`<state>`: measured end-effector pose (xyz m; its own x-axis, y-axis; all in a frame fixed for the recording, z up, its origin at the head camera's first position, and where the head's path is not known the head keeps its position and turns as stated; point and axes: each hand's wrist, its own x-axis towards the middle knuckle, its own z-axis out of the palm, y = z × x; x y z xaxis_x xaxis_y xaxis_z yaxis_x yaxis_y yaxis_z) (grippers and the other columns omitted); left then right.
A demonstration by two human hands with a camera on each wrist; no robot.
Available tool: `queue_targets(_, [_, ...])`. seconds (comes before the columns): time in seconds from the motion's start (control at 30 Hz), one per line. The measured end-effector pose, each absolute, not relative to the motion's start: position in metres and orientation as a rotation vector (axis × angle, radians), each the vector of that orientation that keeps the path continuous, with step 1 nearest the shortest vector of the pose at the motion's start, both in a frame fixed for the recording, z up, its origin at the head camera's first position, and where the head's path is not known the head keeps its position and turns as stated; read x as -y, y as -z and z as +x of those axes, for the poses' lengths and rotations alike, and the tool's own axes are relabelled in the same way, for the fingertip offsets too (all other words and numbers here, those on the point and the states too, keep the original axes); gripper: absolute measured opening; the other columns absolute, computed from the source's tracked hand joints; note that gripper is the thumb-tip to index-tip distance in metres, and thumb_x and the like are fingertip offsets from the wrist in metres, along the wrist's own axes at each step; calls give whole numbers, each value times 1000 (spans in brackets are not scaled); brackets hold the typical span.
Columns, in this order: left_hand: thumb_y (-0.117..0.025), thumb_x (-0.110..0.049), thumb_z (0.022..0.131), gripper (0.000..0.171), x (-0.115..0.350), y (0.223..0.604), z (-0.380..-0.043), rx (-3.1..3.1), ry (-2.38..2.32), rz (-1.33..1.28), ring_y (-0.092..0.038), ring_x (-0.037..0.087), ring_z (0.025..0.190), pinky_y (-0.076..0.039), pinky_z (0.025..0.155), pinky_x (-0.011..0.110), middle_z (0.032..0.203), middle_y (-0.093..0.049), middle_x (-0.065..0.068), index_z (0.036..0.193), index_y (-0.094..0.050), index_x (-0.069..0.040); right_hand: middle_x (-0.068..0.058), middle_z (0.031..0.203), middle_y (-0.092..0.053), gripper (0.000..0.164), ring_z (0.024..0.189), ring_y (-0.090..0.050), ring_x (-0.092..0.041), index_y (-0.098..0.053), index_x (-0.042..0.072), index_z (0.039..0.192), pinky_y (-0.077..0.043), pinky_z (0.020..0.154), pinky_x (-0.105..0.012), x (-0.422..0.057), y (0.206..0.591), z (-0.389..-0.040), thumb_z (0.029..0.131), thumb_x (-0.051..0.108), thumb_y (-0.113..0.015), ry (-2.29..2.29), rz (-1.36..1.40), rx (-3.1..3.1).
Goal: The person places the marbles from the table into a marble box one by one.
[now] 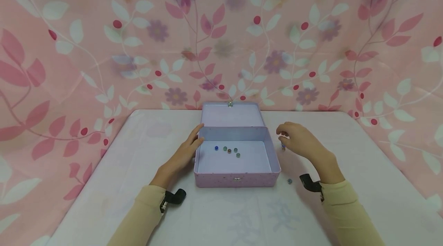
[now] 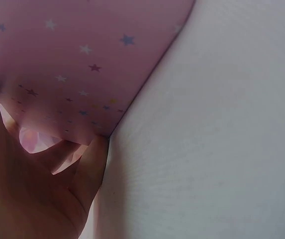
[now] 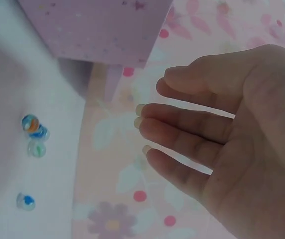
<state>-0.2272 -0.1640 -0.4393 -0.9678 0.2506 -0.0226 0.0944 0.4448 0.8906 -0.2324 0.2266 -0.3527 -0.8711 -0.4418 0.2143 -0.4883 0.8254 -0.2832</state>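
Note:
An open lilac tin box (image 1: 237, 180) stands in the middle of the table, its hinged lid (image 1: 231, 115) tipped back. Several glass marbles (image 1: 225, 148), one of them blue (image 1: 216, 148), lie on its floor. My left hand (image 1: 183, 151) holds the box's left side near the back corner, thumb at the rim; star-printed wall (image 2: 82, 69) fills much of the left wrist view. Right of the box, my right hand (image 1: 299, 138) hovers with loosely bent fingers and no visible object. Below it lie marbles (image 1: 283, 147), shown as a small cluster (image 3: 30, 123) in the right wrist view.
Another marble (image 1: 289, 181) lies on the white tablecloth (image 1: 238, 215) near the box's front right corner. A pink floral curtain (image 1: 221, 46) hangs behind the table. Black wrist-worn devices (image 1: 174, 196) sit at both sleeve cuffs.

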Motion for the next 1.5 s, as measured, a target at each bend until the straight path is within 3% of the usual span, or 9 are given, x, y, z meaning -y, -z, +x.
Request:
queue_targets(0.3, [-36, -53, 104, 52, 165, 443, -229, -2524, -1558, 306, -28, 35, 151, -39, 110, 62, 166, -21, 5, 150, -12, -60, -7, 81, -65, 16, 73, -57, -18, -70, -1, 100, -50, 67, -36, -242, 369, -248, 86, 5, -63, -524, 669, 2979])
queue_targets(0.53, [-36, -52, 105, 51, 166, 442, -230, -2522, -1562, 316, -27, 34, 151, -40, 110, 62, 166, -21, 5, 150, -11, -60, -4, 76, -64, 16, 70, -55, -16, -72, 2, 93, -46, 64, -30, -248, 387, -256, 83, 0, -59, -555, 718, 3005])
queue_targets(0.77, [-36, -51, 105, 52, 165, 442, -229, -2527, -1554, 312, -28, 34, 151, -41, 109, 61, 166, -21, 5, 149, -11, -61, -8, 83, -69, 18, 75, -58, -18, -73, 3, 94, -50, 68, -33, -250, 400, -263, 81, -2, -62, -620, 764, 3018])
queue_targets(1.0, [-35, -49, 106, 54, 165, 441, -229, -2501, -1559, 321, -24, 34, 152, -38, 111, 61, 167, -17, 5, 153, -9, -54, -9, 85, -71, 14, 76, -60, -19, -73, 3, 94, -52, 69, -35, -247, 403, -263, 82, 1, -66, -654, 730, 3071])
queue_targets(1.2, [-35, -50, 106, 54, 165, 439, -228, -2503, -1565, 320, -23, 33, 153, -38, 111, 61, 167, -17, 4, 153, -10, -55, -11, 92, -71, 17, 81, -61, -21, -73, 5, 97, -54, 74, -39, -241, 404, -261, 84, 0, -62, -662, 740, 3133])
queue_targets(1.5, [-35, -52, 105, 53, 165, 441, -228, -2538, -1541, 321, -27, 34, 151, -40, 109, 62, 167, -19, 3, 151, -10, -58, -6, 76, -65, 13, 68, -54, -16, -69, 7, 83, -45, 63, -30, -234, 412, -261, 78, -3, -61, -602, 799, 3093])
